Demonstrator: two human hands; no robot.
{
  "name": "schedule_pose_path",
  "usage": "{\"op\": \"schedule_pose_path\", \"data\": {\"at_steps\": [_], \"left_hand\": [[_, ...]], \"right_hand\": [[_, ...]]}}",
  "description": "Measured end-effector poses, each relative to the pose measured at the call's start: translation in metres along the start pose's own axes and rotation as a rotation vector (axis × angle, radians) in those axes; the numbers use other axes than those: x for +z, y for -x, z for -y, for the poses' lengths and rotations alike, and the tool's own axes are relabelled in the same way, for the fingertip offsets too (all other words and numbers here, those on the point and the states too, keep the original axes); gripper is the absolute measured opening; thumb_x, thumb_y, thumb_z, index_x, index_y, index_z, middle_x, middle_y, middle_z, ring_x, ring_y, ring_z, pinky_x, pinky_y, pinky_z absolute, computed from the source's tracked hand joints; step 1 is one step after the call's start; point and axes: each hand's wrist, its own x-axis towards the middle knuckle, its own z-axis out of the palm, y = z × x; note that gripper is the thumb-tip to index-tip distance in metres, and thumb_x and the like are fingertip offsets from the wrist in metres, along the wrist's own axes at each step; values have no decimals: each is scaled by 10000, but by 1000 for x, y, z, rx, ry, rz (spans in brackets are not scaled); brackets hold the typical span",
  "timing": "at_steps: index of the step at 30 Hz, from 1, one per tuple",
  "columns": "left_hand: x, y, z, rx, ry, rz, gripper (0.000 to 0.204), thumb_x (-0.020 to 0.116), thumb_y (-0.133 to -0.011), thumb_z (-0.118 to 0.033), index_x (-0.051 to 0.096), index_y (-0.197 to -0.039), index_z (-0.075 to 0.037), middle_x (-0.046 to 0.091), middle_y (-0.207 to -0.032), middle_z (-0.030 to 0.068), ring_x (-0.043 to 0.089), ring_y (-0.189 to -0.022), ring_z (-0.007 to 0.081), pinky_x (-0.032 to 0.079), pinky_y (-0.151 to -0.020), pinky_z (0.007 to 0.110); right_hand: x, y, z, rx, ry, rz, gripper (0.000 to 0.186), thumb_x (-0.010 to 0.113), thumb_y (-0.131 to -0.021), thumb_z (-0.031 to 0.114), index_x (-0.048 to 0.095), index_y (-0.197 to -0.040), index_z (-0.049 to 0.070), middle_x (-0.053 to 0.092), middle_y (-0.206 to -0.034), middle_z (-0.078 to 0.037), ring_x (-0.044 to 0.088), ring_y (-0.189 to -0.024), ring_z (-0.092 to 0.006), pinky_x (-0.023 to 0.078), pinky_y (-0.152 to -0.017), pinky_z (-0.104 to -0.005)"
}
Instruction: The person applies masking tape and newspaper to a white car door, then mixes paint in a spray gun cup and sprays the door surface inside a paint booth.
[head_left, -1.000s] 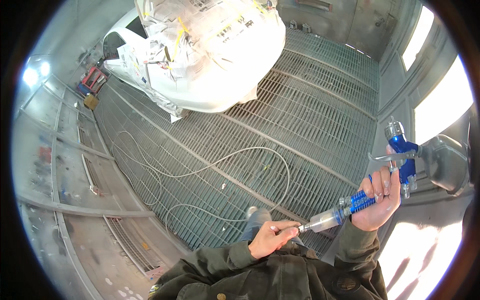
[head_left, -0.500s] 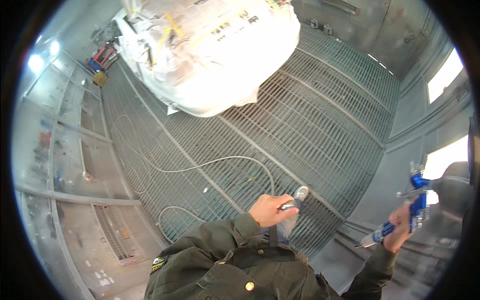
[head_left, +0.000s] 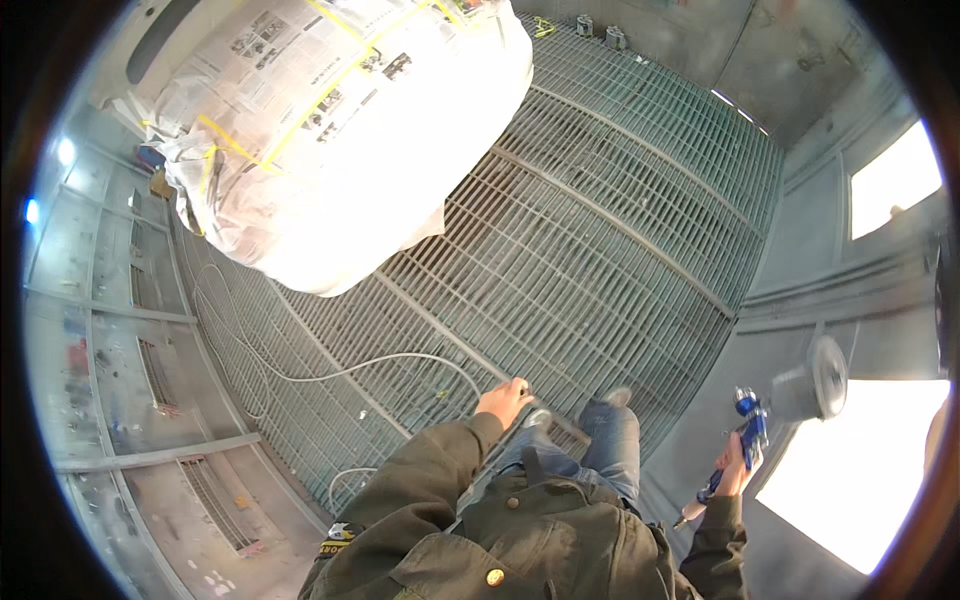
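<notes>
My right hand (head_left: 733,462) is closed around the blue and silver spray gun (head_left: 752,425), low on the right. The gun carries a translucent grey cup (head_left: 805,390) on top and a short inline fitting below my grip. My left hand (head_left: 503,400) is closed on a small metal hose fitting (head_left: 523,390), above the middle of my jacket, apart from the gun. The pale air hose (head_left: 410,358) curves across the grated floor (head_left: 610,270). My legs and shoes show beneath my hands.
A white car (head_left: 340,200) covered in newspaper, sheeting and yellow tape stands at upper left. Metal panelled walls (head_left: 110,380) flank the grating, with bright windows (head_left: 890,180) on the right. Metal cans (head_left: 600,35) and a cardboard box (head_left: 160,182) lie along the far edges.
The spray gun has parted from the fitting in my left hand and moved down to the right, then slightly leftward. My left hand has risen. The car appears lower and further left.
</notes>
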Motion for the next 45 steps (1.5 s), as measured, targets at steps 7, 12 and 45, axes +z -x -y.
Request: {"op": "schedule_pose_path", "data": {"at_steps": [7, 12, 45], "left_hand": [[72, -148, -4, -298, -121, 159, 199, 576, -937, -196, 540, -1110, -104, 665, -1058, 151, 640, -944, 373, 507, -755, 513], [118, -215, -48, -722, -131, 387, 392, 484, -996, -212, 486, -1382, -143, 606, -1222, 212, 602, -1084, 405, 479, -920, 573], [-66, -1272, -928, 398, 1145, 0, 268, 568, -835, 85, 597, -1092, 16, 659, -940, 110, 645, -806, 189, 521, -681, 280]], "right_hand": [[-15, -230, -1, -45, 35, -12, 167, 702, -885, 114, 555, -945, 61, 452, -591, 26, 402, -438, -64, 313, -399, -236], [-8, -373, 71, 31, 54, 66, 156, 694, -892, 111, 560, -954, 59, 458, -604, 26, 386, -436, -61, 309, -400, -225], [192, -1289, 511, -472, 96, 560, 402, 698, -879, 113, 598, -1255, 13, 603, -1238, -146, 591, -1087, -212, 484, -929, -333]]}}
